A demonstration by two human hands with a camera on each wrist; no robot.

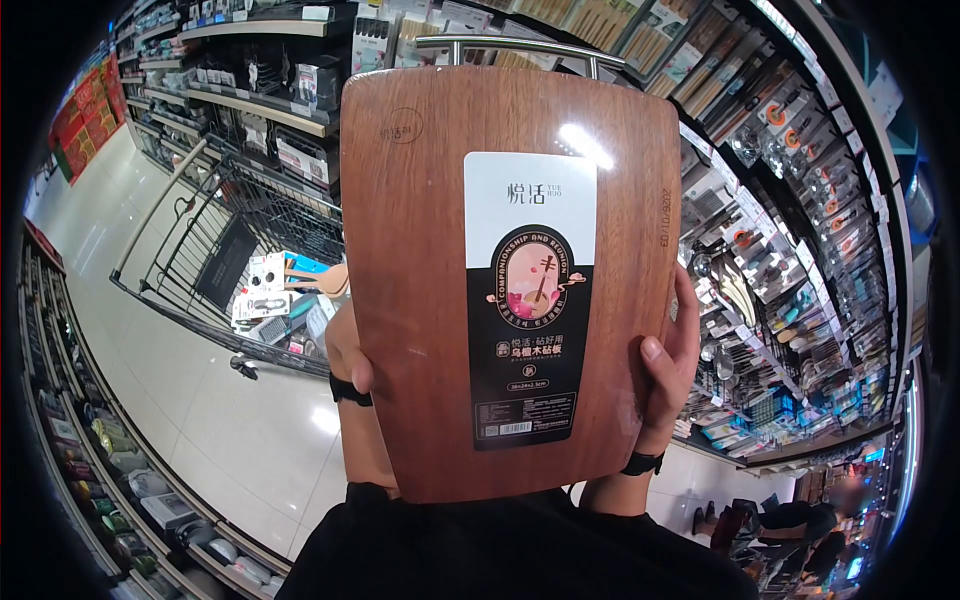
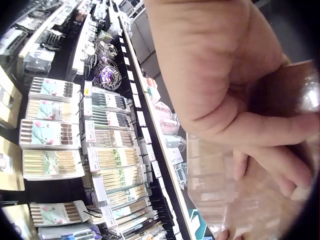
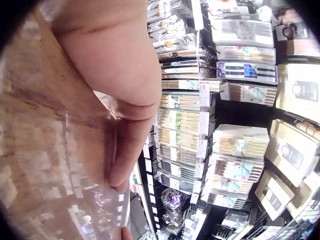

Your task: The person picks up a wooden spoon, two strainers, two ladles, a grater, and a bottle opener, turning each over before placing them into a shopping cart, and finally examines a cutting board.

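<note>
Holding a wooden board up in a shop aisle

Standing at the far left is a shopping cart (image 1: 235, 255) with small packages inside, on the pale floor. Next comes the left hand (image 1: 345, 350), which grips the left edge of the cutting board (image 1: 420, 280); its fingers curl behind the wood. The board is upright in the middle, close to the camera, with a metal handle (image 1: 520, 45) on top and a black and white label (image 1: 528, 300) on its face. The right hand (image 1: 672, 360) holds the right edge, thumb on the front. Shelves (image 1: 800, 200) of kitchen tools fill the right side.
</note>
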